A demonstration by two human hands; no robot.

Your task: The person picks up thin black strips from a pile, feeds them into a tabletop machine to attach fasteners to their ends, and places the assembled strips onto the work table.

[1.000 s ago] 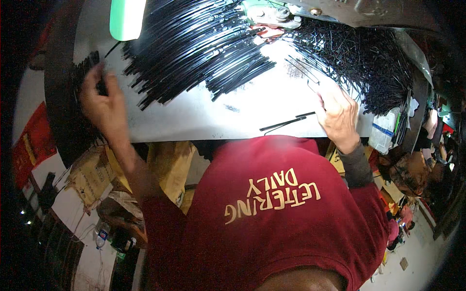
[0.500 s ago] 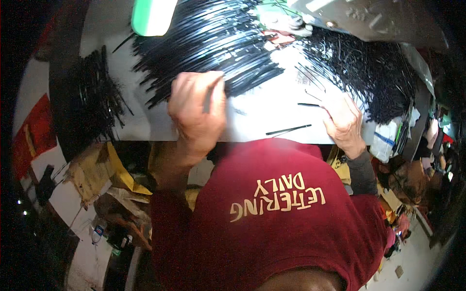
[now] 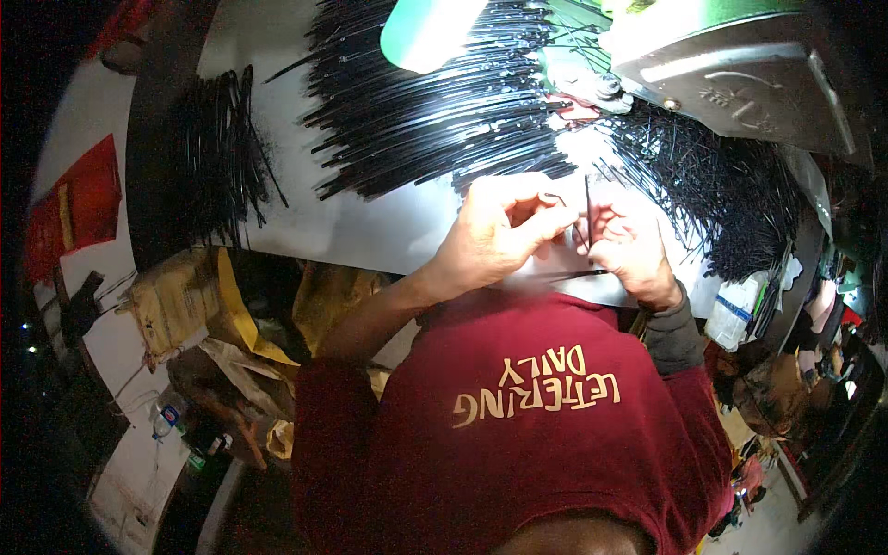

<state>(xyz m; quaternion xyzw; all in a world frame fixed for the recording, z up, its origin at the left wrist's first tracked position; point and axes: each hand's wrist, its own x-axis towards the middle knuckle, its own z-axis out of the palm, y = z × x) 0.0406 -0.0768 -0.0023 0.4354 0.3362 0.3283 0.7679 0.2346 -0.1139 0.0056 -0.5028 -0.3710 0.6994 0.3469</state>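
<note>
My right hand (image 3: 638,254) holds a thin black strip (image 3: 587,208) that stands up between thumb and fingers. Close beside it, my left hand (image 3: 495,231) is closed in a pinch, its fingertips almost meeting the right hand's; what is in it, if anything, is too small to name. Under the two hands lies another dark strip (image 3: 564,275), partly covered and blurred, near the table's front edge. A broad pile of long black strips (image 3: 425,111) lies just beyond my left hand. Past my right hand is a tangled heap of thin black pieces (image 3: 740,185).
Another bundle of black strips (image 3: 217,153) rests at the left of the white table (image 3: 370,227). A bright green-edged lamp (image 3: 430,32) hangs over the pile. A metal machine (image 3: 740,88) stands at the far right, and a white container (image 3: 737,313) sits by the right edge.
My left hand has moved right from the pile to meet my right hand. The strip in my right hand now stands upright. The whole view has shifted.
</note>
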